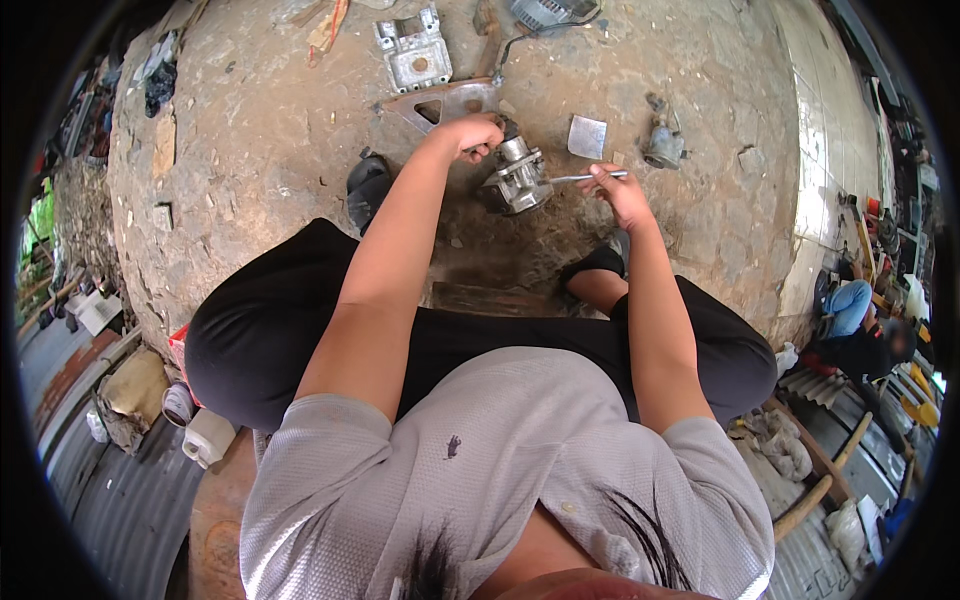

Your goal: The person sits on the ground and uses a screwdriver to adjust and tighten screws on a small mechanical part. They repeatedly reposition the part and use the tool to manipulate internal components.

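Observation:
A silver metal engine part [519,181] rests on the dirty floor in front of me. My left hand [476,138] is curled at the part's dark upper end [511,130], gripping it; its fingertips are partly hidden. My right hand [617,190] holds a slim metal tool [574,178], whose far end reaches the side of the engine part. A flat metal bracket [466,97] with a triangular cutout lies just beyond my left hand. A small silver square piece [586,136] and another metal component [662,142] lie to the right.
A cast housing [415,50] and grey item [545,12] lie farther off. A black object [369,188] is left of the engine part. A white jug [207,438] stands beside my left knee. Another person [852,335] sits at the right among clutter, near wooden handles [815,490].

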The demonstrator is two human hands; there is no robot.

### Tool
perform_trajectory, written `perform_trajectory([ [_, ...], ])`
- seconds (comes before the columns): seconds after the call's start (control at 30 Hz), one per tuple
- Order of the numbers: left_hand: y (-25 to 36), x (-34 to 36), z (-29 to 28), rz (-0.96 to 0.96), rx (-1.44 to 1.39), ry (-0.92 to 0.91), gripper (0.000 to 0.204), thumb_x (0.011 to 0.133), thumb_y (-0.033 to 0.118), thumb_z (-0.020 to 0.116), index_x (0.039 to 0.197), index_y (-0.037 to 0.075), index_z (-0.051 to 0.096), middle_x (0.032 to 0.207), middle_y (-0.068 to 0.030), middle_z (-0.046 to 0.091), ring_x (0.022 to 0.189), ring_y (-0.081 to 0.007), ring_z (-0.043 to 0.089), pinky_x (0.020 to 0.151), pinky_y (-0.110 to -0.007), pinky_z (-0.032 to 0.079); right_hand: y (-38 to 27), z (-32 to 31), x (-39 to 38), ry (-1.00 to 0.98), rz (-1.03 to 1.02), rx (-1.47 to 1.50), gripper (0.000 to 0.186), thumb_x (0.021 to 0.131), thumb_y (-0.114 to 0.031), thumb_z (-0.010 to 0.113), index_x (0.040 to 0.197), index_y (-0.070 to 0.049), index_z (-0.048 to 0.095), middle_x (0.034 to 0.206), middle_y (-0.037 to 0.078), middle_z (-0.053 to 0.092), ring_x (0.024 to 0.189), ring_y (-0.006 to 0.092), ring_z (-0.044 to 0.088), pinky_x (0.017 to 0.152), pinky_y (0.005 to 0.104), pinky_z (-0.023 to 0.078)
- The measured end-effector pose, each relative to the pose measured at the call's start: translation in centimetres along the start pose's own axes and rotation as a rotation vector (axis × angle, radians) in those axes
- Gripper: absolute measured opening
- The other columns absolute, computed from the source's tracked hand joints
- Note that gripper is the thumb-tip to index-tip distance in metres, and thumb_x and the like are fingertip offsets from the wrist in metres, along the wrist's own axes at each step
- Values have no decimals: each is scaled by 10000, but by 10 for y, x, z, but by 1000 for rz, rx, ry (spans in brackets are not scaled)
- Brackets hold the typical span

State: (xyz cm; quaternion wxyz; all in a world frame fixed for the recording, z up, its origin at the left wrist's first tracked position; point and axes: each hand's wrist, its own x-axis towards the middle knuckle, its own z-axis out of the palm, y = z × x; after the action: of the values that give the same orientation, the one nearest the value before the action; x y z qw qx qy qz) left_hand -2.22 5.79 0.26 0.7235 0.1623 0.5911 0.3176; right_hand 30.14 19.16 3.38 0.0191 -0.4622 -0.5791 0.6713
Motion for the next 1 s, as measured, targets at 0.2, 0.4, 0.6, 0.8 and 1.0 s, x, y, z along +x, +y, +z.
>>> perform_trajectory([
  [0.2, 9, -3, 4, -20, 76, 4, 220, 761, 30, 585, 953, 116, 519, 768, 20, 435, 638, -110, 420, 525, -298, 382, 10, 3, 7, 283, -60, -184, 314, 1020, -371, 716, 1073, -65, 760, 896, 64, 795, 791, 120, 648, 723, 311, 446],
  [0.4, -1, 6, -5, -19, 73, 7, 233, 761, 50, 583, 974, 129, 530, 768, 25, 436, 627, -103, 419, 528, -290, 374, 3, 6, 4, 16, -21, -185, 311, 1008, -363, 732, 988, -57, 780, 903, 56, 800, 849, 138, 678, 717, 303, 472],
  [0.6, 4, -3, 4, -12, 85, 43, 265, 753, 52, 584, 1000, 137, 539, 757, 33, 430, 595, -96, 386, 524, -283, 358, 19, -11, 10, 164, -32, -19, 337, 1001, -331, 747, 1059, 0, 771, 923, 82, 798, 886, 163, 706, 734, 323, 509],
  [0.8, 15, -7, 9, -33, 127, 15, 298, 761, 67, 583, 1048, 144, 558, 774, 35, 451, 615, -93, 413, 530, -274, 372, 48, -15, 23, 439, -46, -239, 343, 1044, -357, 681, 1102, -25, 747, 957, 122, 788, 865, 163, 703, 723, 280, 467],
  [1.0, 4, -3, 1, -20, 85, 32, 282, 749, 56, 581, 1018, 132, 546, 765, 27, 442, 611, -102, 408, 534, -285, 379, 21, -1, 3, 79, 36, 13, 313, 1043, -343, 683, 1078, -35, 732, 979, 100, 796, 836, 151, 661, 709, 304, 459],
])
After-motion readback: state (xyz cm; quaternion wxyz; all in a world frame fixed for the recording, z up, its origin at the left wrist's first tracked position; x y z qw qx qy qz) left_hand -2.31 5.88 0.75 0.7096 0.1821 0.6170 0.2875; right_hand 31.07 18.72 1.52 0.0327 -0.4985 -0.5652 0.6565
